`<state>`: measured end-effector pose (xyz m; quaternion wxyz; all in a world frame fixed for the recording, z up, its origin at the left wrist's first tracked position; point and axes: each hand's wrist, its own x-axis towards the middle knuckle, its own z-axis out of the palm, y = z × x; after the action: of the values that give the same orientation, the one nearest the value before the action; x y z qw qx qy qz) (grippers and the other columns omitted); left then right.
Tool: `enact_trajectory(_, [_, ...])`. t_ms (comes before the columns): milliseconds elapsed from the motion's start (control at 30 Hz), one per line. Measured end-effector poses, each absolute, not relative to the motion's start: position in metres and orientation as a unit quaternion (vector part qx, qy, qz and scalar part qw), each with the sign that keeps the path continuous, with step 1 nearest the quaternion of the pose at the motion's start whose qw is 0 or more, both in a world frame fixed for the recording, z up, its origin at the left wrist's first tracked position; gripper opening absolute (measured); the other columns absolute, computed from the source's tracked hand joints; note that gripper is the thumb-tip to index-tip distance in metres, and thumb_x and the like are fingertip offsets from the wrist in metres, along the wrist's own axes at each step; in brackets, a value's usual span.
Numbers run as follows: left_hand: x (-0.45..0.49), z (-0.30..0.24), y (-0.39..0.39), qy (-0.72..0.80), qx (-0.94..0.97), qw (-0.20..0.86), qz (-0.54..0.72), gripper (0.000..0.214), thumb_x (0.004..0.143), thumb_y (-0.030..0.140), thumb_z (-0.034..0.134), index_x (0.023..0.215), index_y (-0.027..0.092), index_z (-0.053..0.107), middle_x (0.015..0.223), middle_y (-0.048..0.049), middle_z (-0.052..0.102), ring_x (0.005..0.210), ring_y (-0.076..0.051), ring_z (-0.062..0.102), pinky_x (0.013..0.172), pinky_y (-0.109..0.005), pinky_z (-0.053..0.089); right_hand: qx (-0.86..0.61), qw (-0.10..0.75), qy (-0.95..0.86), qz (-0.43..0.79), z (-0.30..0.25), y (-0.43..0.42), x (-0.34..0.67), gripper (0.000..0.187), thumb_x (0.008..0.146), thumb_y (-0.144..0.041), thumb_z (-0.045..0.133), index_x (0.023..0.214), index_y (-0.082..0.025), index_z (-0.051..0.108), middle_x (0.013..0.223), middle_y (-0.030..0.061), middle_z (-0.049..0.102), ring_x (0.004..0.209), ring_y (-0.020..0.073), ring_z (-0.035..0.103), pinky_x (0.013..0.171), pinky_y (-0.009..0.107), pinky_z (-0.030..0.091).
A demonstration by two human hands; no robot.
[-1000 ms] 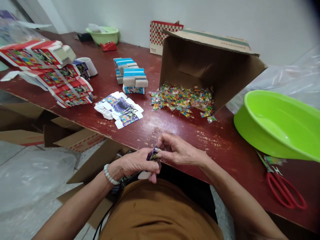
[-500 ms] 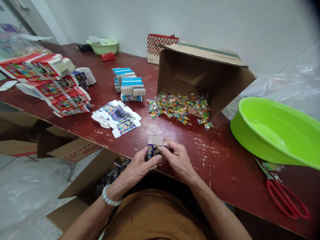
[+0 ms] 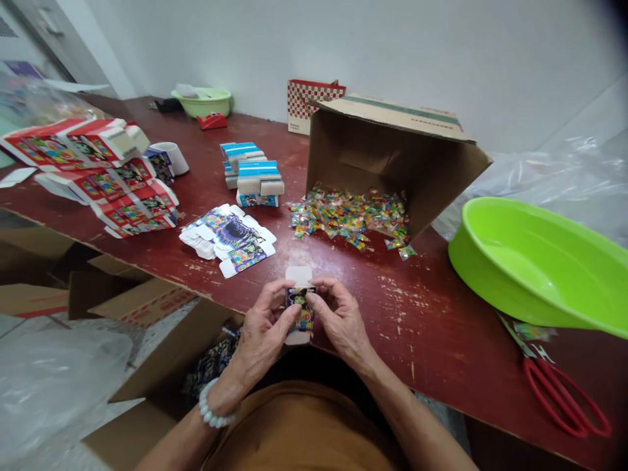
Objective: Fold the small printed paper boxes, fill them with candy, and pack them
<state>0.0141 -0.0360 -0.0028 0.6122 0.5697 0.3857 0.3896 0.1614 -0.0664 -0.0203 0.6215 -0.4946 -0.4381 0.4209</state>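
Between my two hands is a small dark printed carton, its white end flaps standing out at top and bottom. My left hand grips its left side, thumb across the front. My right hand pinches its upper right side, thumb on the printed face. Beyond my left hand lies a stack of flat purple-and-white carton blanks. Small wrapped candies spill from a cardboard box lying on its side, past my right hand.
Red carton bundles are piled at the left, near blue-and-white bundles. A lime green basin and red-handled scissors lie at the right. Below the table edge, an open cardboard box holds several dark cartons.
The carton has turned so its printed front faces me, flaps out above and below. My left hand has shifted up along its side, and the view has tilted slightly.
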Motion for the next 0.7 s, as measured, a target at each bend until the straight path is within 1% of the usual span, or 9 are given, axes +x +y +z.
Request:
enact_trajectory(133, [0.012, -0.004, -0.033, 0.384, 0.552, 0.655, 0.344, 0.027, 0.087, 0.037, 0.065, 0.109, 0.023, 0.056, 0.087, 0.0005, 0.069, 0.074, -0.014, 0.063, 0.065, -0.023, 0.051, -0.522, 0.578, -0.423, 0.463, -0.014, -0.061, 0.181, 0.02, 0.079, -0.037, 0.073, 0.075, -0.018, 0.067, 0.081, 0.0023, 0.069, 0.076, 0.0155, 0.06, 0.077, 0.029, 0.047])
enact_trajectory(233, [0.012, -0.003, -0.033, 0.379, 0.573, 0.644, 0.337, 0.022, 0.088, 0.037, 0.064, 0.104, 0.022, 0.061, 0.088, -0.0001, 0.07, 0.075, -0.014, 0.062, 0.067, -0.022, 0.049, -0.497, 0.559, -0.378, 0.546, -0.013, -0.057, 0.19, 0.029, 0.069, -0.035, 0.083, 0.087, -0.018, 0.068, 0.08, 0.0005, 0.068, 0.073, 0.0147, 0.061, 0.072, 0.028, 0.047])
enact_trajectory(300, [0.013, -0.004, -0.033, 0.372, 0.596, 0.625, 0.339, 0.018, 0.088, 0.034, 0.065, 0.1, 0.021, 0.063, 0.094, -0.0015, 0.071, 0.084, -0.015, 0.064, 0.074, -0.023, 0.05, -0.48, 0.543, -0.393, 0.565, -0.014, -0.057, 0.192, 0.031, 0.07, -0.035, 0.082, 0.094, -0.019, 0.069, 0.081, 0.0008, 0.069, 0.072, 0.0146, 0.062, 0.071, 0.028, 0.048])
enact_trajectory(333, [0.013, -0.004, -0.033, 0.37, 0.597, 0.621, 0.347, 0.017, 0.087, 0.033, 0.066, 0.099, 0.021, 0.063, 0.096, -0.0015, 0.071, 0.087, -0.015, 0.064, 0.077, -0.023, 0.05, -0.481, 0.534, -0.416, 0.557, -0.015, -0.058, 0.192, 0.028, 0.073, -0.036, 0.079, 0.093, -0.019, 0.07, 0.081, 0.0014, 0.069, 0.072, 0.0148, 0.061, 0.07, 0.028, 0.048])
enact_trajectory(367, [0.014, -0.005, -0.033, 0.369, 0.585, 0.628, 0.357, 0.02, 0.086, 0.032, 0.068, 0.102, 0.022, 0.061, 0.096, -0.0011, 0.071, 0.087, -0.015, 0.065, 0.077, -0.023, 0.05, -0.487, 0.529, -0.442, 0.536, -0.015, -0.06, 0.191, 0.022, 0.076, -0.036, 0.077, 0.088, -0.019, 0.071, 0.08, 0.002, 0.069, 0.072, 0.0151, 0.061, 0.07, 0.029, 0.047])
enact_trajectory(433, [0.014, -0.006, -0.034, 0.369, 0.526, 0.668, 0.376, 0.039, 0.082, 0.031, 0.074, 0.113, 0.026, 0.051, 0.094, 0.0007, 0.071, 0.08, -0.014, 0.066, 0.073, -0.023, 0.052, -0.503, 0.543, -0.479, 0.472, -0.017, -0.063, 0.19, 0.014, 0.079, -0.034, 0.074, 0.08, -0.019, 0.073, 0.078, 0.002, 0.069, 0.071, 0.0156, 0.06, 0.069, 0.029, 0.046])
enact_trajectory(500, [0.015, -0.007, -0.034, 0.366, 0.462, 0.723, 0.36, 0.054, 0.081, 0.034, 0.074, 0.123, 0.028, 0.041, 0.094, 0.0006, 0.071, 0.074, -0.013, 0.068, 0.068, -0.023, 0.053, -0.504, 0.571, -0.495, 0.417, -0.018, -0.065, 0.189, 0.009, 0.081, -0.03, 0.072, 0.079, -0.021, 0.073, 0.077, 0.0013, 0.068, 0.071, 0.0162, 0.06, 0.069, 0.029, 0.046])
enact_trajectory(600, [0.015, -0.007, -0.035, 0.344, 0.417, 0.797, 0.27, 0.051, 0.089, 0.052, 0.06, 0.126, 0.021, 0.045, 0.088, -0.0059, 0.072, 0.064, -0.017, 0.07, 0.057, -0.025, 0.054, -0.492, 0.564, -0.547, 0.376, -0.018, -0.067, 0.188, 0.01, 0.086, -0.03, 0.068, 0.089, -0.024, 0.076, 0.081, 0.0028, 0.069, 0.077, 0.018, 0.062, 0.073, 0.031, 0.048])
enact_trajectory(700, [0.017, -0.008, -0.036, 0.34, 0.378, 0.828, 0.237, 0.056, 0.092, 0.06, 0.046, 0.13, 0.018, 0.048, 0.072, -0.0052, 0.069, 0.049, -0.016, 0.065, 0.047, -0.026, 0.052, -0.486, 0.521, -0.592, 0.376, -0.016, -0.067, 0.187, 0.013, 0.088, -0.033, 0.067, 0.092, -0.024, 0.075, 0.092, 0.0056, 0.072, 0.089, 0.0205, 0.065, 0.081, 0.034, 0.049])
